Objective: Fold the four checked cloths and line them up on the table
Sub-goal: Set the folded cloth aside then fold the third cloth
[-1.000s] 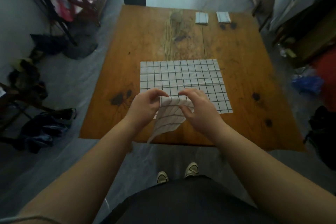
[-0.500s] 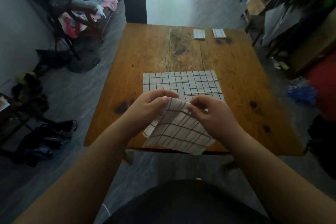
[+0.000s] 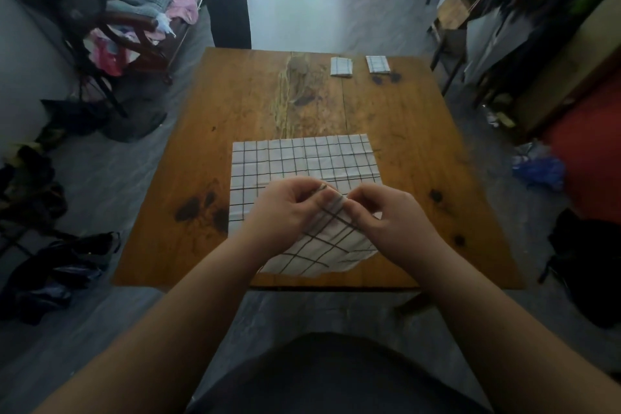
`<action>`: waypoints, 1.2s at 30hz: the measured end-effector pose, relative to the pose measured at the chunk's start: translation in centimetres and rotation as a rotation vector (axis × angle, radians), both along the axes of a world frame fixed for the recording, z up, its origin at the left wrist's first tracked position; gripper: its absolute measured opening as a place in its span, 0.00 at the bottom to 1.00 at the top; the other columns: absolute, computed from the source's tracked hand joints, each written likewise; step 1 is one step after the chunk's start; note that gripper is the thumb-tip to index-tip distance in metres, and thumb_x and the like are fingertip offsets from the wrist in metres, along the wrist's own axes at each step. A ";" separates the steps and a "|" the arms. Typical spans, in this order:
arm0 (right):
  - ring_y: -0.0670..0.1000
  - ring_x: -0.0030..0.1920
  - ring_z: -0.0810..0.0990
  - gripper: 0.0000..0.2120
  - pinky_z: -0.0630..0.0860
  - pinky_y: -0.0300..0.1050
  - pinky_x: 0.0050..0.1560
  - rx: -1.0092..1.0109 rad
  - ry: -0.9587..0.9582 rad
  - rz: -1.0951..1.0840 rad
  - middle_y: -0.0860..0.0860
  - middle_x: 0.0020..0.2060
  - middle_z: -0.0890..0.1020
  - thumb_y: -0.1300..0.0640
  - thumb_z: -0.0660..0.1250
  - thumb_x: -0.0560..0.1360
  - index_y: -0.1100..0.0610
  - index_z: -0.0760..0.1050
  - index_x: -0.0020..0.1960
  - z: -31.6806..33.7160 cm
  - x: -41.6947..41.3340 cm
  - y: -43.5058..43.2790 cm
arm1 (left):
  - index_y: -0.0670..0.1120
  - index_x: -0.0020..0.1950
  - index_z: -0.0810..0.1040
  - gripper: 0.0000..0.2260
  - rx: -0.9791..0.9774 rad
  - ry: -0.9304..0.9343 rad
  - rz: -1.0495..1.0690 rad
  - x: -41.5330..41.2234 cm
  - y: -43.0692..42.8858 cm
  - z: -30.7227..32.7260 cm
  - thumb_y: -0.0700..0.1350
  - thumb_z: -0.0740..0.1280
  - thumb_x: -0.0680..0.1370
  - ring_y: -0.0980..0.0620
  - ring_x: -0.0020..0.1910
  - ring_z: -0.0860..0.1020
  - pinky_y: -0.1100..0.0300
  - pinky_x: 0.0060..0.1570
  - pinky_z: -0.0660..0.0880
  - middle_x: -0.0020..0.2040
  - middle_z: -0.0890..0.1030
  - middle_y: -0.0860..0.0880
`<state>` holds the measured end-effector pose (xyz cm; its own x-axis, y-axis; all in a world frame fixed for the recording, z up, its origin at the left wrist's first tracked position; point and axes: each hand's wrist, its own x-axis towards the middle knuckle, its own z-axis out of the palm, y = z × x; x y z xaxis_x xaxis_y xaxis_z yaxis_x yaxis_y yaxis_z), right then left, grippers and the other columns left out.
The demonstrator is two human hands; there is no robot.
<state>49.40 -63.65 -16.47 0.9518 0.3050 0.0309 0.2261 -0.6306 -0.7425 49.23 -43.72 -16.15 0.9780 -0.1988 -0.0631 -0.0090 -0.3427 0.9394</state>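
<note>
Both hands, left (image 3: 285,208) and right (image 3: 391,215), pinch one cloth (image 3: 322,249) by its top edge; it hangs toward 6 o'clock over the table (image 3: 420,151) edge, flat cloth (image 3: 302,158) at 12

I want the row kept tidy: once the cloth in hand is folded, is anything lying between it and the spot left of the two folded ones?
Only the spread cloth lies under that path; beyond it the table is bare wood.
</note>
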 end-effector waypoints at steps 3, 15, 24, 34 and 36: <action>0.42 0.41 0.80 0.06 0.82 0.50 0.44 -0.005 -0.021 -0.020 0.43 0.38 0.82 0.48 0.65 0.79 0.46 0.80 0.46 0.1 0.7 -3.0 | 0.52 0.51 0.85 0.07 0.100 0.009 -0.008 1.1 -2.6 0.2 0.50 0.66 0.81 0.58 0.46 0.82 0.59 0.48 0.79 0.44 0.85 0.54; 0.47 0.38 0.81 0.07 0.81 0.53 0.40 0.117 0.011 0.009 0.47 0.36 0.83 0.50 0.66 0.80 0.48 0.82 0.48 -0.8 2.5 -13.8 | 0.50 0.51 0.84 0.04 0.119 0.029 -0.052 3.3 -14.3 1.1 0.47 0.70 0.80 0.59 0.37 0.80 0.64 0.37 0.76 0.41 0.84 0.51; 0.44 0.41 0.81 0.07 0.81 0.48 0.42 0.139 -0.002 0.011 0.44 0.38 0.83 0.51 0.65 0.81 0.48 0.82 0.47 -1.2 3.8 -19.4 | 0.53 0.46 0.85 0.03 0.162 -0.082 0.101 3.9 -20.1 0.9 0.49 0.71 0.78 0.56 0.41 0.82 0.61 0.42 0.78 0.39 0.84 0.53; 0.39 0.44 0.80 0.09 0.76 0.37 0.41 0.114 0.045 -0.030 0.41 0.40 0.82 0.52 0.64 0.81 0.39 0.77 0.46 -3.4 4.9 -23.1 | 0.54 0.45 0.84 0.05 0.087 -0.079 0.345 4.6 -17.0 2.9 0.49 0.69 0.80 0.60 0.44 0.82 0.52 0.52 0.80 0.43 0.85 0.57; 0.40 0.43 0.81 0.09 0.78 0.38 0.40 0.100 0.038 -0.043 0.42 0.40 0.82 0.52 0.64 0.81 0.39 0.77 0.46 -3.8 5.4 -23.4 | 0.52 0.47 0.84 0.05 0.083 -0.085 0.394 4.5 -15.8 3.4 0.49 0.69 0.80 0.60 0.44 0.82 0.53 0.51 0.79 0.43 0.85 0.58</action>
<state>54.78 -87.01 -20.26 0.9651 0.2611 0.0224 0.1706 -0.5613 -0.8099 53.74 -59.50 -12.76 0.9808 0.1940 0.0216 0.0610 -0.4098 0.9101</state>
